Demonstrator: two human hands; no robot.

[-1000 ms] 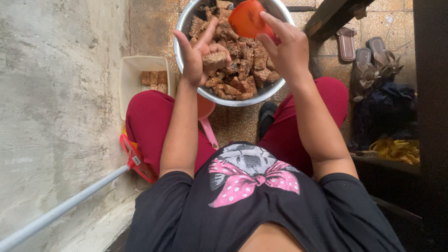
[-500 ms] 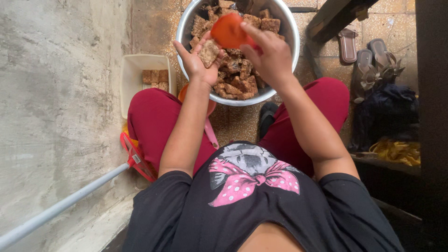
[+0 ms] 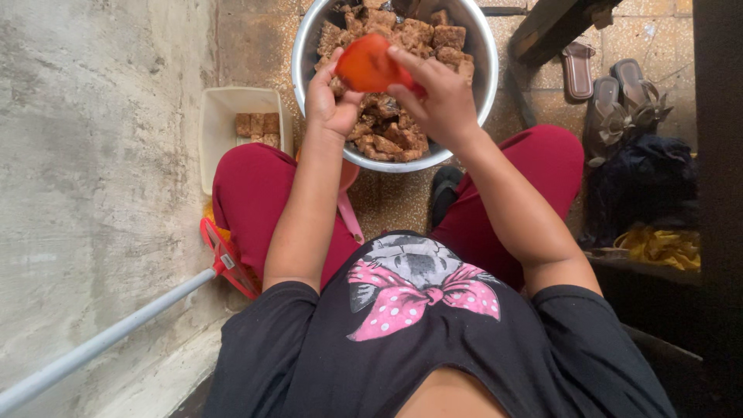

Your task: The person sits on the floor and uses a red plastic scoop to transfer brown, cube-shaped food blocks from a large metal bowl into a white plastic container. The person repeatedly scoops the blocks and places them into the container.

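A large metal bowl (image 3: 474,42) full of several brown fried chunks (image 3: 402,39) stands on the floor between my knees. My right hand (image 3: 437,97) grips an orange scoop-like utensil (image 3: 370,66) over the bowl's near left part. My left hand (image 3: 331,101) is cupped right under the scoop, palm up, touching it. Whether a chunk lies in the palm is hidden by the scoop.
A cream rectangular plastic tub (image 3: 213,128) with a few brown pieces (image 3: 258,128) sits left of my knee. A mop with red head and grey pole (image 3: 139,317) leans by the concrete wall. Sandals (image 3: 619,89) and a dark bundle (image 3: 642,193) lie at right.
My right hand has carried the orange scoop from the bowl's far side leftward and nearer, down onto my left palm. My left hand has stayed at the bowl's left rim.
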